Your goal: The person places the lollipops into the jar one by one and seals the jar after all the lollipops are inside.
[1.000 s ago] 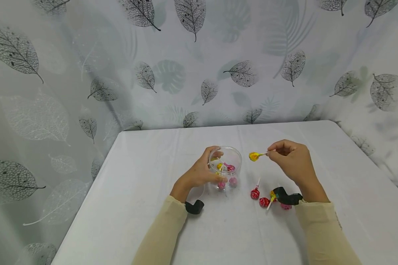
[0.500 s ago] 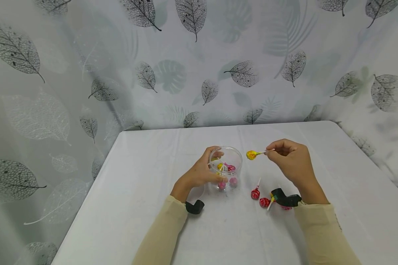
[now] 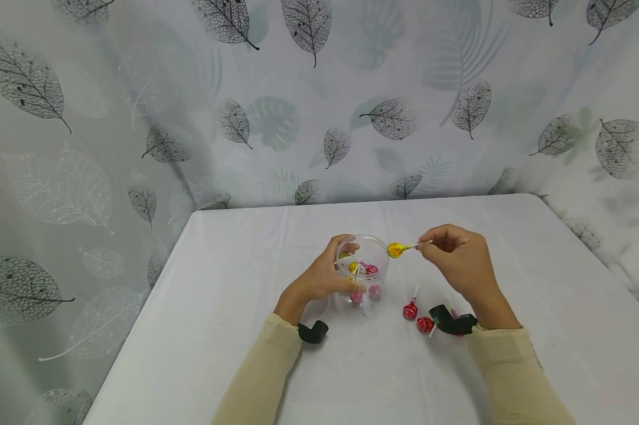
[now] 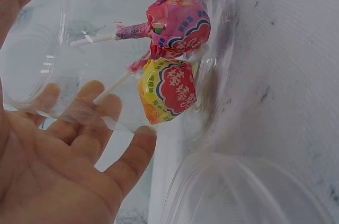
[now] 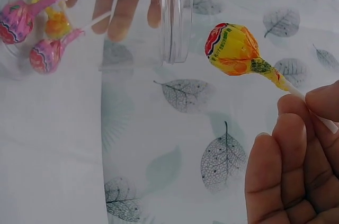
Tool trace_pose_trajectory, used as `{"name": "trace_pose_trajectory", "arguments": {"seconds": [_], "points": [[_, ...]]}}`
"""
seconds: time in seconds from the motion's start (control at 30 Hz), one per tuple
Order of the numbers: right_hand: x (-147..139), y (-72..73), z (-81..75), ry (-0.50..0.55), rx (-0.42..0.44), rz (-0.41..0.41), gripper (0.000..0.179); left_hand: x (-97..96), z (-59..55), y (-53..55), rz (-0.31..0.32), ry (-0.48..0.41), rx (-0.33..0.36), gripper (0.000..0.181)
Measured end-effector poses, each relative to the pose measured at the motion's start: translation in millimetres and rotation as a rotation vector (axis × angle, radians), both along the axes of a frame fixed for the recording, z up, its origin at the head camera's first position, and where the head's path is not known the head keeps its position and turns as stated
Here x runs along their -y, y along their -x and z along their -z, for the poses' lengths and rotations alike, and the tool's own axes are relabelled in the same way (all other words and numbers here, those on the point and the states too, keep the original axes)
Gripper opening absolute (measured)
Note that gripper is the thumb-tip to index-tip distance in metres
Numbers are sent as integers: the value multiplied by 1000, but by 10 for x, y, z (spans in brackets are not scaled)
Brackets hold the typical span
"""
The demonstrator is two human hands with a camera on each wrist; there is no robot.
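Observation:
My left hand [image 3: 319,274] grips a clear plastic jar [image 3: 371,237] from its left side, thumb in front and fingers behind. The jar has no lid on and stands upright on the table. Inside lie several wrapped lollipops, among them a pink lollipop [image 4: 180,25] and a yellow lollipop [image 4: 168,90]. Between thumb and forefinger, my right hand [image 3: 460,260] pinches the white stick of another yellow lollipop [image 5: 233,49]. Its candy end points left, level with the jar's rim and right beside it in the head view.
A red lollipop [image 3: 410,311] and a second red lollipop [image 3: 424,324] lie on the white table [image 3: 234,283]; more are partly hidden under the right wrist's black mount [image 3: 452,321]. A clear round lid [image 4: 238,187] rests beside the left hand. Leaf-patterned cloth [image 3: 309,118] hangs behind the table.
My right hand has moved left, bringing the yellow lollipop from a gap away up to the jar's rim. The left hand and jar have stayed in place.

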State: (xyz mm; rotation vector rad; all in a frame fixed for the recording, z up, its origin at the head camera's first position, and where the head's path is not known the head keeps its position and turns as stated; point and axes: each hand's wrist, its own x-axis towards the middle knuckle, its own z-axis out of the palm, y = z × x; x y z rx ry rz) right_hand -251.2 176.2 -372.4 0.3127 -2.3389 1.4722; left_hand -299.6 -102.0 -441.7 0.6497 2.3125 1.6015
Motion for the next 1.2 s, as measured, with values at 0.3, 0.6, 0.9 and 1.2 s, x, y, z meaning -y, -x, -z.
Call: {"name": "trace_pose_trajectory", "arguments": {"seconds": [0.3,0.6,0.9,1.2], "points": [[62,-17,1,40,-5,-47,6,2,0,0,-3,-5,16,105],[127,-31,-6,28,15,-62,7,2,-4,1,3,-10,18,106],[192,-39,23,22,42,-99,8,-3,10,14,4,-9,12,102],[218,-18,34,-34,56,-148,21,1,17,14,10,-23,-7,102]]}}
